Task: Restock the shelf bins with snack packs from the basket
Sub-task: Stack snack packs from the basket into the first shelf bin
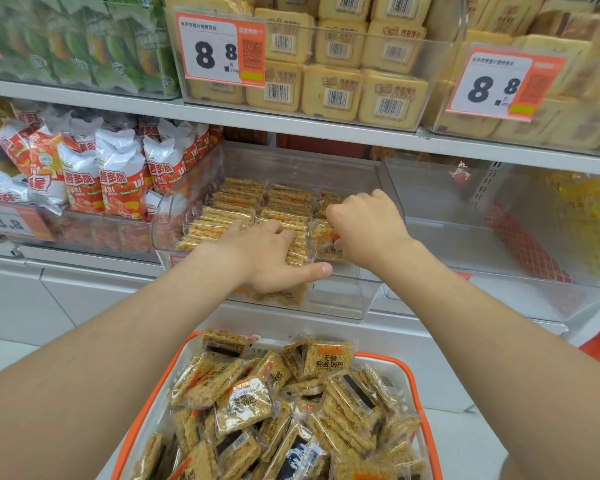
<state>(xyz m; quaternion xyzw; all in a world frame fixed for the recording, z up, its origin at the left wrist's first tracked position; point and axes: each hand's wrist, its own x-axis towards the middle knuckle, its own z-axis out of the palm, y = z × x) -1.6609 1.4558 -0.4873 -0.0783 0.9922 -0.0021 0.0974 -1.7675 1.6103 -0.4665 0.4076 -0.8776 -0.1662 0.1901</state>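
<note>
Illumination is bright, even and white, delivered from overhead. Shadows are soft and faint; a weak one lies under the shelf edge (pixel 291 128). The walls of the clear bin (pixel 340 306) carry pale glare streaks. Focus is sharpest at centre: the snack packs (pixel 229 216) and the price tag (pixel 219 50) read clearly. The green packs (pixel 66 39) at far left and the yellow packs (pixel 582 216) at right are smeared. Straight shelf lines bow toward the frame edges.
</note>
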